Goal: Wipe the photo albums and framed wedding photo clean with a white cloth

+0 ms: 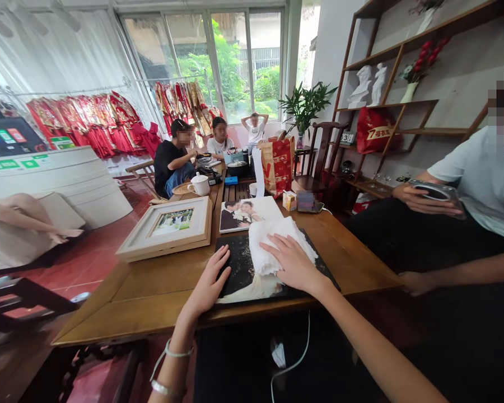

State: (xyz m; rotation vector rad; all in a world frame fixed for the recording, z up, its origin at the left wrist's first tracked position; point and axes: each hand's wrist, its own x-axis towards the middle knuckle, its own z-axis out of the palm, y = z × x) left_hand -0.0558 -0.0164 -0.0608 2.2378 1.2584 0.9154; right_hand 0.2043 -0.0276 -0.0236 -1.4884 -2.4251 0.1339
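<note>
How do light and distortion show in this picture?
Head view, background: windows glow bright, partly washed out; head view, right: shelf slants, suggesting wide-angle distortion; head view, middle: left hand, right hand and cloth read clearly; head view, below table: mostly dark.

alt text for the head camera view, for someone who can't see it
A person's right hand lies spread on a folded white cloth on a dark panel with pale markings, while the left hand rests at the panel's left edge. Beyond them on the wooden table are a framed picture and a couple's photo, with other people nearby.
</note>
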